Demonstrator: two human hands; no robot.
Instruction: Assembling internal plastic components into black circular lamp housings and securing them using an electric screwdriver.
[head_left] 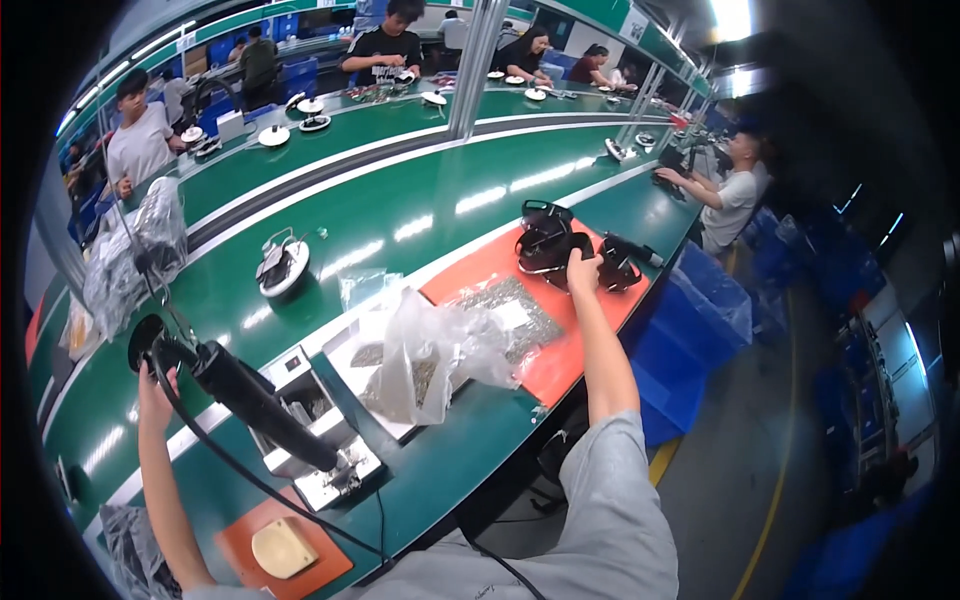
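Right hand (pixel 583 272), right of frame centre, is closed on 1 black headset part (pixel 548 245) over the orange mat (pixel 560 365). Left hand (pixel 155 385), lower left, grips a black electric screwdriver (pixel 262 405), its long axis slanting down-right, well apart from that part.

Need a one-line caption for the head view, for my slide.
Left hand grips a black power screwdriver while right hand reaches black parts on an orange mat.

On the bench, the plastic bag (pixel 440 350) lies centrally, the black parts (pixel 560 245) at two o'clock, the electric screwdriver (pixel 250 395) at eight o'clock.
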